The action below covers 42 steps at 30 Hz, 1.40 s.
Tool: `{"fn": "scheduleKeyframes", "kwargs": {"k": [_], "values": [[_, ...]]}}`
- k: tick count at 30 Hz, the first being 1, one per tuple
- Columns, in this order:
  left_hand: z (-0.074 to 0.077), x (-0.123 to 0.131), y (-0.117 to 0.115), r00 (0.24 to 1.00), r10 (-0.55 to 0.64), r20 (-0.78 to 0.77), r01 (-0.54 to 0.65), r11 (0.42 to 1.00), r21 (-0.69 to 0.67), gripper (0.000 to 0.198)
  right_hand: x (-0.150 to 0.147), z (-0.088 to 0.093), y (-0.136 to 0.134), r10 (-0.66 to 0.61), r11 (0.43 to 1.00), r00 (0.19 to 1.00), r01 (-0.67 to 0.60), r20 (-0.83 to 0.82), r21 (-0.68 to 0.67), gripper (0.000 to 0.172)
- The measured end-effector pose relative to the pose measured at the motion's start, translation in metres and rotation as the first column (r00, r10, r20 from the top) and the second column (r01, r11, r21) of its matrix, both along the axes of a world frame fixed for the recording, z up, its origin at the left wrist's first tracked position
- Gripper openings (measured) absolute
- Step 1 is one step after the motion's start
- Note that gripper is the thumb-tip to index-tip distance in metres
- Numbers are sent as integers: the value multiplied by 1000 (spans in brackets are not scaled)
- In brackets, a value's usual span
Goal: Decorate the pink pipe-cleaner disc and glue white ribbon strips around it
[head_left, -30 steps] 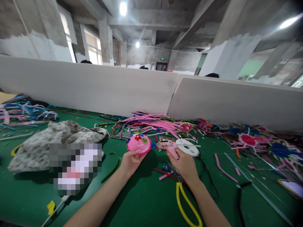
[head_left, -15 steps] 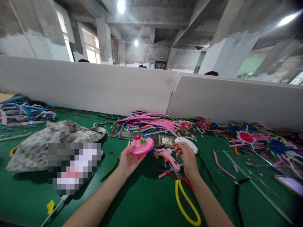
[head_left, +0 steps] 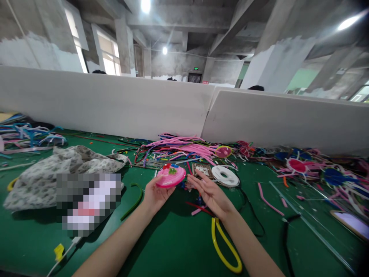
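My left hand (head_left: 157,196) grips a round pink disc (head_left: 175,178) from below and the left, holding it above the table. Small red, blue and green flower-like pieces sit on the disc's top. My right hand (head_left: 211,194) is just to the right of the disc, fingers stretched out; nothing shows in them. Its fingertips come close to the disc's edge, and I cannot tell whether they touch it. The hand hides most of a pink glue gun lying beneath it. Below the right wrist lies a bent yellow strip (head_left: 215,242).
A green table (head_left: 155,250) carries a heap of pink strips (head_left: 184,144), a white ring-shaped roll (head_left: 216,173), a small framed piece (head_left: 197,168) and a grey patterned cloth (head_left: 34,184). A phone (head_left: 351,225) lies at right. White boards (head_left: 129,107) stand along the back.
My right hand has moved left from beside the white roll towards the disc, its fingers opening out and covering the glue gun. My left hand still holds the disc.
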<state>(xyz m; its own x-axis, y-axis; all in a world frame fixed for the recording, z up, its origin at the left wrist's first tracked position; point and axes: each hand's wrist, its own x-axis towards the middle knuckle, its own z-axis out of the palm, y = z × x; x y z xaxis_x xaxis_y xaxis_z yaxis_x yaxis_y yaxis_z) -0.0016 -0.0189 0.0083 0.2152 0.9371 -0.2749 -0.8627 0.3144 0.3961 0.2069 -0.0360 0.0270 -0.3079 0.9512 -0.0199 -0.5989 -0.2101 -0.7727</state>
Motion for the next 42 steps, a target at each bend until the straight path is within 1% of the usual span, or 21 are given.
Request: {"fn": "scheduleKeyframes", "kwargs": {"k": [2, 4, 5, 6, 8, 9, 10, 11, 13, 15, 17, 19, 24, 26, 28, 30, 31, 33, 36, 39, 42], "values": [[0, 0, 0, 1000, -2, 1, 2, 1000, 7, 11, -3, 0, -2, 5, 999, 998, -3, 67, -33, 64], [1, 0, 1, 1000, -6, 2, 6, 1000, 16, 11, -8, -1, -5, -2, 999, 978, 11, 210, -43, 61], [1, -1, 1, 1000, -8, 3, 7, 1000, 20, 11, -12, -1, -7, -10, 999, 954, 19, 300, -30, 58], [1, -1, 1, 1000, -8, 3, 8, 1000, 23, 11, -16, -2, -8, -19, 1000, 918, 24, 395, -8, 56], [1, -1, 2, 1000, -7, 5, 7, 1000, 28, 11, -23, -4, -11, -71, 997, 823, 46, 564, 59, 55], [1, -2, 2, 1000, -5, 6, 5, 1000, 30, 12, -26, -6, -11, -109, 994, 782, 68, 614, 90, 55], [1, -2, 2, 1000, -3, 7, 3, 999, 32, 12, -29, -8, -12, -142, 990, 759, 95, 635, 107, 53], [1, -2, 2, 1000, -2, 7, 2, 999, 32, 12, -30, -10, -11, -161, 987, 755, 120, 636, 108, 50], [1, -2, 2, 1000, 1, 7, -1, 1000, 31, 13, -30, -12, -11, -140, 990, 789, 131, 598, 59, 42], [1, -2, 2, 1000, 1, 7, -1, 1000, 28, 12, -27, -10, -10, -55, 996, 834, 85, 549, -28, 34], [0, -2, 2, 1000, -1, 7, 1, 1000, 27, 11, -23, -6, -9, 19, 995, 869, 33, 495, -96, 30], [-1, -2, 2, 1000, -2, 7, 1, 999, 32, 11, -19, -1, -9, 55, 992, 901, 0, 430, -127, 28], [-1, -2, 2, 1000, -1, 0, 1, 999, 42, 11, -17, 3, -8, 59, 996, 961, -40, 269, -73, 43], [0, -2, 2, 1000, -10, -12, 11, 999, 39, 10, -18, 1, -8, -2, 998, 970, 18, 243, -63, 46], [0, -1, 2, 999, -21, -28, 22, 999, 38, 10, -19, -1, -7, -121, 988, 950, 143, 286, -57, 51], [0, 0, 2, 999, -32, -43, 34, 998, 44, 10, -20, -4, -6, -235, 965, 895, 260, 380, -15, 52], [-1, 0, 3, 998, -39, -50, 41, 998, 49, 10, -20, -6, -5, -280, 954, 862, 300, 422, 20, 51], [-2, 2, 3, 997, -50, -64, 54, 997, 62, 11, -20, -8, -4, -350, 933, 811, 348, 468, 94, 46], [-5, 3, 3, 994, -62, -86, 69, 994, 83, 15, -19, -10, -4, -439, 896, 762, 412, 476, 166, 34], [-8, 4, 2, 991, -75, -115, 88, 990, 109, 23, -17, -10, -5, -485, 871, 716, 450, 502, 198, 23], [-9, 6, 1, 986, -87, -141, 106, 985, 136, 30, -17, -8, -6, -517, 853, 684, 459, 515, 247, 20]]}}
